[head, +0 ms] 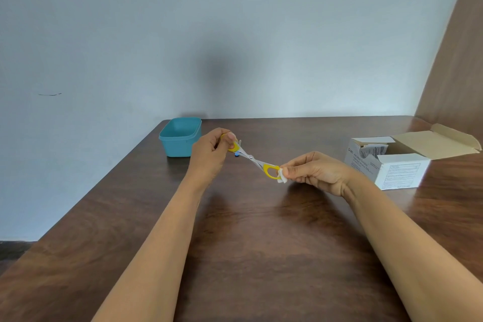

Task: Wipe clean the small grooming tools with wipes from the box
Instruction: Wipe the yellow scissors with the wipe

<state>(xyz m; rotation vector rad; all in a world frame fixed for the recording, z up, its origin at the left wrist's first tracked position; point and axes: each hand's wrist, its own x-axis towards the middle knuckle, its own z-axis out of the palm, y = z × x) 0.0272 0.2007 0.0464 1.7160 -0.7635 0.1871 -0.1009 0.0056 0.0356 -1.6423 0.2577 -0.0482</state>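
Well, the scissors (251,157) were up off the table (248,243), held in the air at mid-view with the blades swung wide apart. The left hand (209,154) gripped one yellow handle loop, fingers curled round it and thumb on top, at ten o'clock from the pivot. At four o'clock from the pivot, the right hand (313,172) pinched a small white wipe (282,179) between thumb and fingertips, pressed against the other yellow loop.

The danger, as I judged it, was those open blades. With the two hands pulling on opposite loops, a slip could swing the edges shut or drag fingers toward the pivot. The wipe was a small scrap too, and a loose pinch could drop it. The work also sat on the handle, so the blades could be missed.

Around them, the box (400,172) of wipes stood at three o'clock from the right hand, flaps open, with a crumpled sachet at its mouth. A teal tub (180,138) sat at ten o'clock, just behind the left hand, its contents hidden. A small blue thing (237,155) showed beneath the blades; I couldn't tell what it was. Only the right wrist lay between the wipe and the box.
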